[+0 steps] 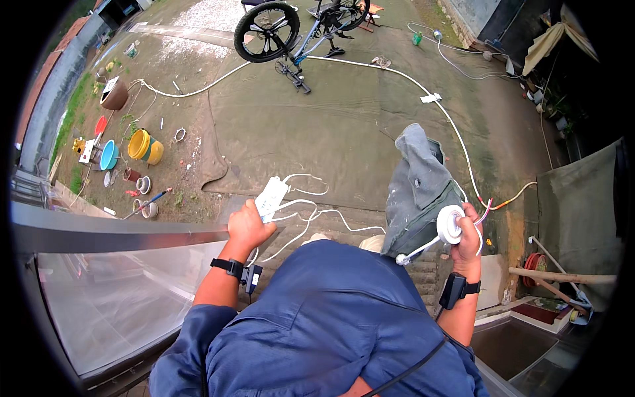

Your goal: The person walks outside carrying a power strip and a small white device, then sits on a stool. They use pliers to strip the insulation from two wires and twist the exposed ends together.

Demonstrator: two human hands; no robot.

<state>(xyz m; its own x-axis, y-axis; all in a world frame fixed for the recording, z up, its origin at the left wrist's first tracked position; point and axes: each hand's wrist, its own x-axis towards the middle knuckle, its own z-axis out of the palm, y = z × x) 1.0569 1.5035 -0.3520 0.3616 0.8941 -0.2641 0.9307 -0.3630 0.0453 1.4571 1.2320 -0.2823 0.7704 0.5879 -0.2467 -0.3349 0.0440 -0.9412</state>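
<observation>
Between thumb and fingers, the left hand (249,223) grips a white box (271,197) – likely leaving its cords (319,212) free – while the right hand (467,243) clasps a white roll (445,225) beside grey cloth (413,192).

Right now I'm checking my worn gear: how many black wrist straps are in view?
2: one strap on the wrist behind the left hand, the second strap behind the right hand.

Our left hand (247,225): gripping, thumb (267,229) angled inward | our right hand (469,235): gripping, raised | left forearm (217,288): slanting forward and inward | right forearm (461,323): nearly straight forward | both hands: roughly level, well apart, either side of our torso (317,311).
</observation>
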